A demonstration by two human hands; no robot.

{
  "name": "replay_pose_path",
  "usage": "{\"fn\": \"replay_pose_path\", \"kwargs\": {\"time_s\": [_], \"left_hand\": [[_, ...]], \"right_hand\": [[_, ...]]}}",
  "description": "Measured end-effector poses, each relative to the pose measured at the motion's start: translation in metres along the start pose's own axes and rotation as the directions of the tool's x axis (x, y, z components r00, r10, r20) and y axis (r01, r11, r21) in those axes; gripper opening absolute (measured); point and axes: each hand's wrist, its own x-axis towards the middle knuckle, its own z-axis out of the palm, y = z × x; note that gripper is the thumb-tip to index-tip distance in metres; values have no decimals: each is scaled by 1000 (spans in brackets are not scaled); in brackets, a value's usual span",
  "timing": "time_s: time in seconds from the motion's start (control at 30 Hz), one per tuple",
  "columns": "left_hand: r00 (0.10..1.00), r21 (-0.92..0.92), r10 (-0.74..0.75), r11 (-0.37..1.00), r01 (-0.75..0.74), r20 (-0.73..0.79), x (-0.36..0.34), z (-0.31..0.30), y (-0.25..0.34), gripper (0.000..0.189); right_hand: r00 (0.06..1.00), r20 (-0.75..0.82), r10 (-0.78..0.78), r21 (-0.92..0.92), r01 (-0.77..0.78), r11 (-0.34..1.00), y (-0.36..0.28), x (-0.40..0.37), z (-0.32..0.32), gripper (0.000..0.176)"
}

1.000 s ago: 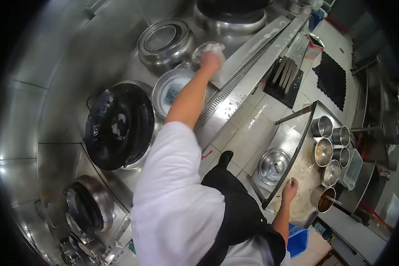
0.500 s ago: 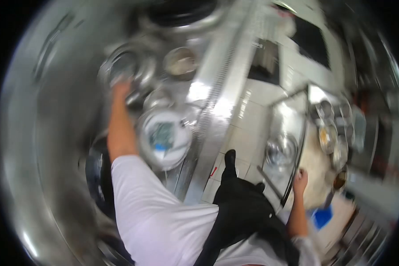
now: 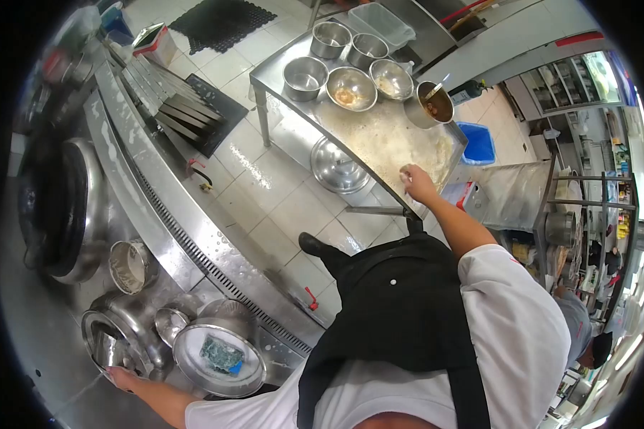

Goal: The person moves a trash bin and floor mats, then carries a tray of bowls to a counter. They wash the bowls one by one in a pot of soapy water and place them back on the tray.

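Note:
At the lower left, my left hand (image 3: 124,379) is closed at the near rim of a large round metal pot (image 3: 93,314). Its fingers meet the edge of a shiny metal vessel (image 3: 110,349) inside that pot; the exact grip is partly hidden. Beside it stand a small metal bowl (image 3: 170,323) and a pot with a pale lid (image 3: 193,368), on which lies a green scouring pad (image 3: 220,353) with a blue part. Away to the right, my right hand (image 3: 418,183) hangs loosely curled by the edge of a flour-dusted steel table (image 3: 379,139), nothing visible in it.
Metal pots (image 3: 305,77) and bowls (image 3: 352,89) stand on the table, with a pot of brown sauce (image 3: 433,106) at its corner. A round metal lid (image 3: 340,166) rests on the lower shelf. Behind are a blue bin (image 3: 476,143) and another person (image 3: 576,325).
My view has swung round and sharpened, bringing the table and right side of the room into sight. My left hand stays among the metal pots; my right hand remains curled by the table.

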Motion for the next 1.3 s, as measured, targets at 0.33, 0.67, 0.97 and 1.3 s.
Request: {"fn": "replay_pose_path", "kwargs": {"time_s": [0.33,0.67,0.97,1.3], "left_hand": [[778,317,620,762,-565,-105,-93,-77,73,28],[452,9,887,455,-891,-95,-316,-175,181,12],[-125,-517,979,-190,-835,-158,-560,-165,273,19],[-642,-740,738,-547,-390,-207,-844,-105,344,12]], "right_hand": [[980,-201,5,119,19,993,-1,42,-35,20],[976,-215,-20,376,101,921,-37,160,-92,30],[949,313,-45,853,-260,454,-39,203,-97,32],[944,222,-243,728,5,685,68,240,-82,32]]}}
